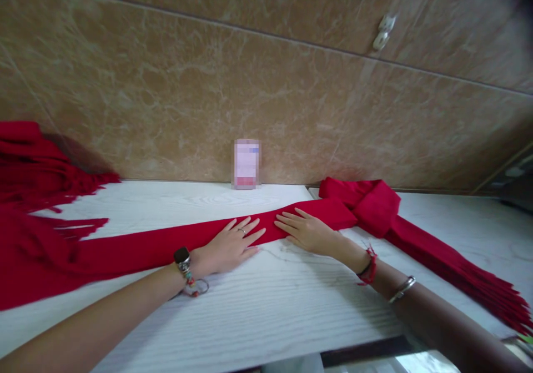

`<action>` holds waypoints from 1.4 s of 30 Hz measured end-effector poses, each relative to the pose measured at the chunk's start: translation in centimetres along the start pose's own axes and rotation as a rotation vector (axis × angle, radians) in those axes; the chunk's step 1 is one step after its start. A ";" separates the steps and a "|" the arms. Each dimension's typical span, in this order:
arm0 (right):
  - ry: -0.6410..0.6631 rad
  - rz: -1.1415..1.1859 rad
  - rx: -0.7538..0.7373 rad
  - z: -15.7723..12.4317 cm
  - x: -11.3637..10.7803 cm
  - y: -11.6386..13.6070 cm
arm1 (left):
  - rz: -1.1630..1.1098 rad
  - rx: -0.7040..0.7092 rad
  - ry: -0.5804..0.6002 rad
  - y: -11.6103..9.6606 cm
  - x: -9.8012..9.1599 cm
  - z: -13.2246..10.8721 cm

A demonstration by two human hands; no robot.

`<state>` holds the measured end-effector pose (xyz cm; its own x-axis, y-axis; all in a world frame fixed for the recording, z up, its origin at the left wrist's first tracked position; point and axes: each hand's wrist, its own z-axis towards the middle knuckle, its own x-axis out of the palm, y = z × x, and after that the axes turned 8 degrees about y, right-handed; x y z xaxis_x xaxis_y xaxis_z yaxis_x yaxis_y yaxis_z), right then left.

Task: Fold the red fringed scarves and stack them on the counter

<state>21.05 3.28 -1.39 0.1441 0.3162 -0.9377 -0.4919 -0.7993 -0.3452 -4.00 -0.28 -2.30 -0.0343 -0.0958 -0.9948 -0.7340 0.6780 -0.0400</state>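
Observation:
A long red scarf [137, 250] lies folded into a narrow band across the white tabletop. Flat on its middle rests my left hand [231, 244], fingers spread, with a ring on one finger. My right hand [308, 231] presses on the same band just to the right, its fingers stretched out too. The hands are apart, with a short stretch of scarf showing between them. Right of my right hand the red cloth is looped or bunched into a thick fold [377, 203], and a fringed end [491, 284] runs down toward the lower right.
More red fringed cloth [25, 162] is heaped at the far left against the brown marbled tile wall [166, 95]. A small blurred white and pink card [246, 163] stands against the wall. White tabletop [250, 306] extends in front of the hands. A white fixture [383, 31] is on the wall.

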 end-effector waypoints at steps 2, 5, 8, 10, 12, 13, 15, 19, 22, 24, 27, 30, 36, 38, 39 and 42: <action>-0.018 0.006 0.032 -0.3 0.2 -0.2 | 0.009 0.000 -0.011 0.1 0.0 -0.3; -0.055 0.027 0.074 -0.7 0.2 -0.4 | 0.013 0.005 -0.030 0.0 -0.2 -0.5; -0.099 0.047 0.075 -0.8 -0.3 -0.1 | 0.012 -0.023 -0.063 -0.2 -0.2 -0.5; -0.099 0.077 0.023 -0.7 -0.5 0.4 | 0.010 -0.060 -0.081 -0.3 -0.2 -0.6; -0.077 0.113 -0.034 -0.6 -0.6 0.9 | 0.009 -0.084 -0.081 -0.4 -0.1 -0.7; -0.067 0.125 -0.047 -0.5 -0.6 1.1 | 0.011 -0.088 -0.073 -0.5 -0.1 -0.7; -0.066 0.124 -0.038 -0.6 -0.5 1.2 | 0.017 -0.092 -0.054 -0.6 -0.2 -0.8; -0.095 0.038 0.011 -1.1 -0.5 0.9 | 0.022 -0.096 -0.048 -0.6 -0.2 -0.8; -0.123 -0.046 0.047 -1.2 -0.4 0.7 | 0.011 -0.099 -0.068 -0.6 -0.1 -0.7; -0.149 -0.082 0.065 -1.2 -0.4 0.6 | -0.003 -0.105 -0.072 -0.6 -0.1 -0.8; -0.184 -0.099 0.085 -1.0 -0.7 0.6 | -0.021 -0.115 -0.077 -0.7 -0.2 -0.9; -0.170 -0.078 0.094 -0.8 -0.9 0.9 | -0.019 -0.112 -0.087 -0.8 -0.2 -0.9; -0.037 0.026 0.145 -1.3 0.0 0.4 | -0.002 -0.130 -0.047 -0.6 0.1 -0.7; -0.039 0.033 0.196 -1.5 0.1 -0.1 | -0.001 -0.128 -0.041 -0.6 0.0 -0.7; -0.050 0.039 0.226 -1.5 0.1 -0.4 | -0.001 -0.131 -0.047 -0.7 -0.1 -0.7; -0.083 0.074 0.314 -1.3 0.0 -1.0 | -0.001 -0.158 -0.084 -0.8 -0.3 -0.8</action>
<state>22.60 3.40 -1.08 0.0341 0.3143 -0.9487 -0.7411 -0.6290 -0.2350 -3.98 -1.35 -1.94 0.0179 -0.0308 -0.9994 -0.8315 0.5545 -0.0320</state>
